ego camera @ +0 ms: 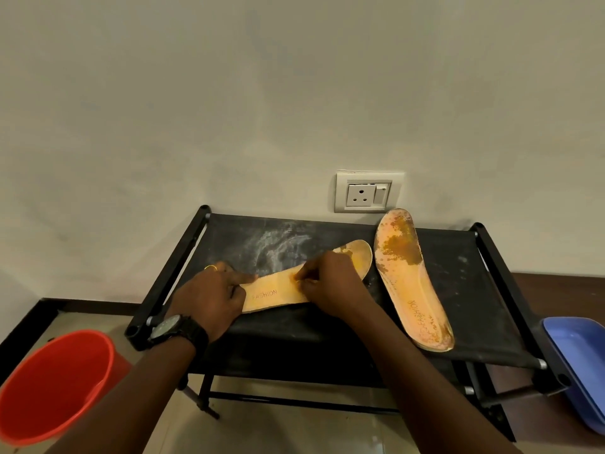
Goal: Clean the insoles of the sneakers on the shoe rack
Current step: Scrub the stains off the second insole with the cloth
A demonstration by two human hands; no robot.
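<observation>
The left hand grips the heel end of the near insole, fingers curled over its edge; the right hand pinches narrowly at its middle, what lies between the fingertips unclear; the insole looks light, thin and floppy, best pinned at one end; it lies flat on the shoe rack; the stained second insole lies beside it, apart.

Lighting is recorded as dim, warm and even. The wall is rendered dull beige with soft mottling. Faint glare is noted on the near floor tiles. The shoe rack rails are splayed by wide-angle distortion. Detail is slightly soft throughout.
</observation>
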